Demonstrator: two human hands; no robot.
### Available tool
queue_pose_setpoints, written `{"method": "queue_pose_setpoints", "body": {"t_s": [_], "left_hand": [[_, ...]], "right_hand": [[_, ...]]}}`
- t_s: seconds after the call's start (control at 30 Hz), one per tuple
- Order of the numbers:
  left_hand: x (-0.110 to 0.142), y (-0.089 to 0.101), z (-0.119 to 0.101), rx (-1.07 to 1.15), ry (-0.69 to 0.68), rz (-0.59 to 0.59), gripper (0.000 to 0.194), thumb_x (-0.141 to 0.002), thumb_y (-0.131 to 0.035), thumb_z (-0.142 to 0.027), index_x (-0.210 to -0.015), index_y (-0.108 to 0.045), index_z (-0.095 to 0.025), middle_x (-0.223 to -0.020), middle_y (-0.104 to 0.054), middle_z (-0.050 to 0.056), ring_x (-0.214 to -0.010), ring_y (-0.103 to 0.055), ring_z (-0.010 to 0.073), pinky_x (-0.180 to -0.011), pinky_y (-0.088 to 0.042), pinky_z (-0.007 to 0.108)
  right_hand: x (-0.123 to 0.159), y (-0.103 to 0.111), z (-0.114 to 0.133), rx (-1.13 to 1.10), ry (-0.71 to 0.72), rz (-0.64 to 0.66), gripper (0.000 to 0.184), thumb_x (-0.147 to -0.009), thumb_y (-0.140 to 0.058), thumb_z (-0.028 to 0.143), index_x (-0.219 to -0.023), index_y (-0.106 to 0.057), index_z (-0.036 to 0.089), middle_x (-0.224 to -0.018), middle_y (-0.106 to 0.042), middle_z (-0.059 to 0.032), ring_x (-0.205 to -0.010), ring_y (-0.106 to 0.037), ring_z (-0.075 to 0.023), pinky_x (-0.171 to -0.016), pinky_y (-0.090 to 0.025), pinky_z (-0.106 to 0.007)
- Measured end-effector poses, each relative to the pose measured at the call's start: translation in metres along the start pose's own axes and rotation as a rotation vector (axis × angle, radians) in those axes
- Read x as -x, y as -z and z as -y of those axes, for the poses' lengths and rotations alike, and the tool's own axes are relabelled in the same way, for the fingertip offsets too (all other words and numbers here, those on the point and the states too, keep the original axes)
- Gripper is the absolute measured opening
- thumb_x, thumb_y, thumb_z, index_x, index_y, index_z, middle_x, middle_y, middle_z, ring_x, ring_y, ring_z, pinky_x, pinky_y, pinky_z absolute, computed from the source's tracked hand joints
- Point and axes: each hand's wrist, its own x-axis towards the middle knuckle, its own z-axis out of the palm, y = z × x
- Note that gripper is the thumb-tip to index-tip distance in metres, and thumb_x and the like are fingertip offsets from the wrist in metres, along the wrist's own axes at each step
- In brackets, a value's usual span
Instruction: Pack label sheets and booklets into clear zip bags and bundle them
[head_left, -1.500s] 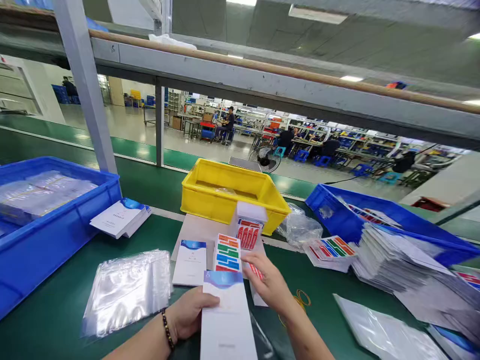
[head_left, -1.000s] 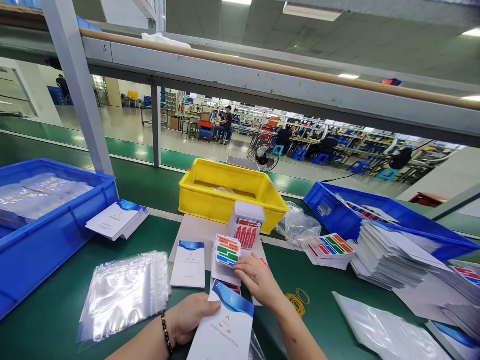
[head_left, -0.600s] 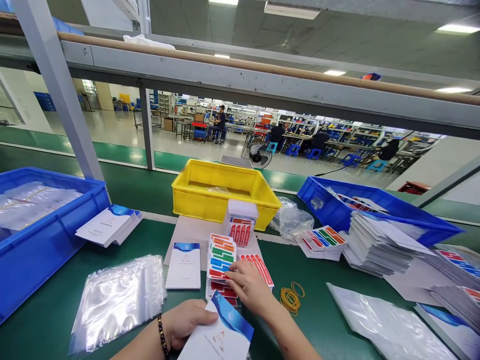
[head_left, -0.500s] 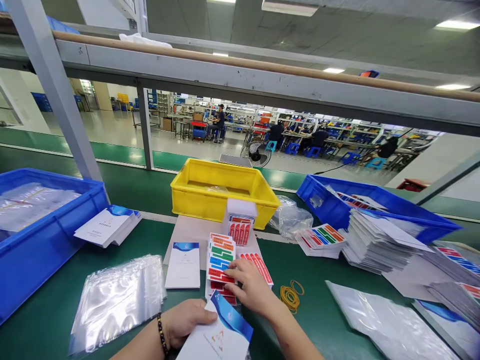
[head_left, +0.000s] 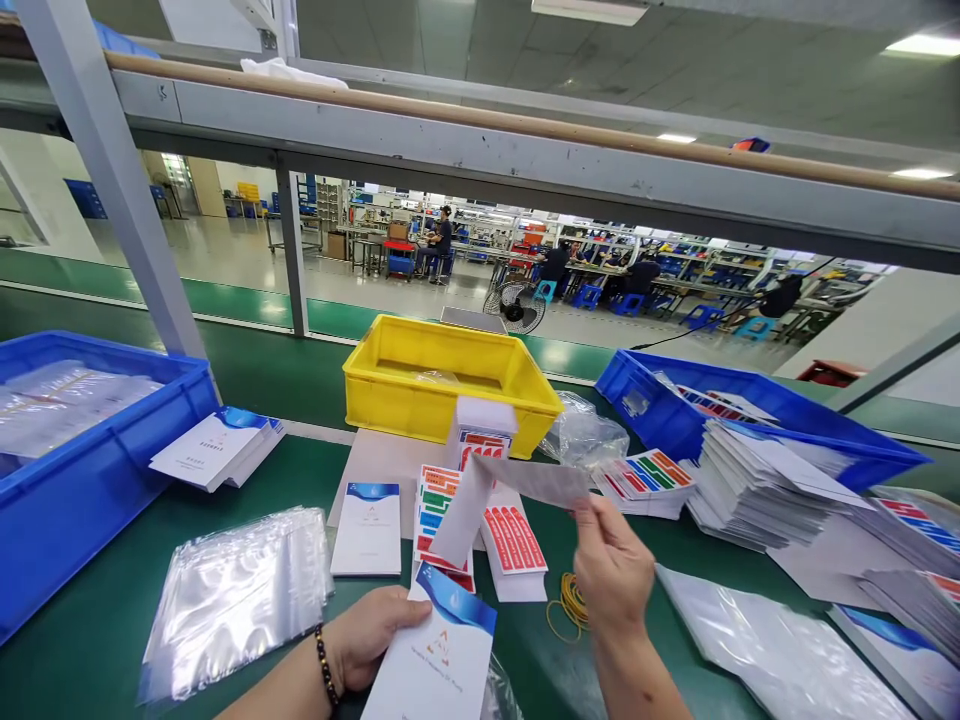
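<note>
The person's left hand [head_left: 379, 630] is holding a blue-and-white booklet [head_left: 442, 655] low in front, the thumb lying across its face and the fingers closing underneath, probably to support it face up. The right hand [head_left: 615, 575] is pinching one end of a pale folded sheet [head_left: 459, 515], thumb and fingertips nearly together; this light grip is apparently leaving the rest free, so the sheet is bending at a crease and hanging in front of the multicoloured cards [head_left: 437, 490]. Whether it is touching them cannot be told. Those and the red-printed cards [head_left: 514, 540] are lying in stacks just ahead, presumably for easy reach. Rubber bands [head_left: 572, 603] are lying beside the right wrist, and clear bags [head_left: 244, 590] are resting flat on the worktop [head_left: 97, 640], left of the booklet.
</note>
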Motion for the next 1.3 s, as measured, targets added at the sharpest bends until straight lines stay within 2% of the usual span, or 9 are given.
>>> {"method": "queue_pose_setpoints", "body": {"t_s": [0.13,0.2,0.3,0.4,0.53,0.67,0.83,0.9,1.3], "left_hand": [[-0.002,0.001,0.002,0.009,-0.032,-0.022,0.03,-0.065,-0.071,-0.028,-0.081,-0.068,-0.003,-0.082,-0.072,0.018,-0.078,-0.068,0.0273,-0.081,-0.044,0.037],[-0.004,-0.001,0.002,0.038,-0.053,-0.051,0.032,-0.068,-0.069,-0.029,-0.085,-0.067,-0.003,-0.083,-0.072,0.018,-0.081,-0.067,0.0282,-0.083,-0.043,0.038],[-0.005,-0.005,-0.001,0.144,-0.094,-0.032,0.044,-0.076,-0.058,-0.043,-0.098,-0.064,-0.005,-0.094,-0.071,0.017,-0.091,-0.065,0.0285,-0.089,-0.041,0.04],[-0.006,-0.01,-0.003,0.254,-0.126,0.076,0.06,-0.08,-0.043,-0.057,-0.105,-0.061,-0.006,-0.102,-0.069,0.017,-0.101,-0.061,0.0293,-0.093,-0.039,0.041],[-0.007,-0.011,-0.002,0.201,-0.19,-0.034,0.038,-0.079,-0.057,-0.039,-0.097,-0.063,-0.006,-0.093,-0.071,0.015,-0.093,-0.064,0.0274,-0.09,-0.042,0.039],[-0.006,-0.01,0.0,0.102,-0.219,-0.162,0.029,-0.071,-0.067,-0.025,-0.093,-0.063,-0.006,-0.083,-0.073,0.015,-0.079,-0.068,0.0267,-0.082,-0.047,0.039],[0.0,-0.014,-0.002,0.083,-0.113,-0.154,0.042,-0.063,-0.075,-0.029,-0.096,-0.06,-0.007,-0.081,-0.073,0.014,-0.077,-0.069,0.0271,-0.081,-0.048,0.04],[0.002,-0.016,-0.003,0.082,-0.087,-0.12,0.046,-0.06,-0.077,-0.03,-0.096,-0.059,-0.006,-0.082,-0.073,0.014,-0.078,-0.069,0.0277,-0.082,-0.048,0.04],[0.001,-0.011,-0.002,0.079,-0.094,-0.119,0.039,-0.064,-0.076,-0.03,-0.092,-0.058,-0.009,-0.087,-0.073,0.015,-0.08,-0.069,0.0274,-0.075,-0.051,0.037]], "right_hand": [[-0.003,0.015,0.003,-0.142,-0.125,-0.259,0.035,-0.077,-0.057,0.047,-0.084,-0.064,0.014,-0.072,-0.061,-0.0036,-0.065,-0.054,-0.0178,-0.065,-0.043,-0.03],[0.003,0.019,0.006,-0.144,-0.09,-0.267,0.029,-0.079,-0.057,0.042,-0.086,-0.065,0.015,-0.075,-0.062,-0.0045,-0.066,-0.055,-0.0188,-0.063,-0.042,-0.031],[0.022,0.021,0.02,-0.093,0.256,0.067,0.015,-0.082,-0.053,0.021,-0.091,-0.065,0.02,-0.081,-0.064,-0.0064,-0.072,-0.058,-0.0211,-0.062,-0.044,-0.032],[0.049,0.012,0.039,-0.034,0.731,0.567,0.029,-0.078,-0.048,0.007,-0.1,-0.062,0.019,-0.079,-0.065,-0.008,-0.068,-0.057,-0.0195,-0.058,-0.044,-0.031],[0.078,-0.002,0.054,0.075,0.92,0.852,0.019,-0.084,-0.043,0.017,-0.084,-0.062,0.017,-0.064,-0.062,-0.0059,-0.055,-0.051,-0.0168,-0.051,-0.039,-0.029],[0.065,-0.002,0.039,0.05,0.727,0.944,0.028,-0.09,-0.036,0.027,-0.083,-0.062,0.019,-0.07,-0.063,-0.0052,-0.064,-0.055,-0.0164,-0.059,-0.042,-0.028],[0.014,-0.006,-0.021,0.576,0.123,0.671,0.028,-0.088,-0.038,0.026,-0.082,-0.064,0.02,-0.081,-0.064,-0.0054,-0.078,-0.06,-0.0175,-0.07,-0.044,-0.026],[0.004,-0.011,-0.044,0.707,0.007,0.633,0.027,-0.087,-0.042,0.03,-0.084,-0.065,0.017,-0.084,-0.064,-0.0089,-0.079,-0.062,-0.0211,-0.067,-0.044,-0.029],[0.005,-0.019,-0.067,0.753,-0.156,0.636,0.026,-0.079,-0.053,0.038,-0.061,-0.056,0.018,-0.071,-0.06,-0.007,-0.068,-0.058,-0.0215,-0.059,-0.037,-0.029]]}}
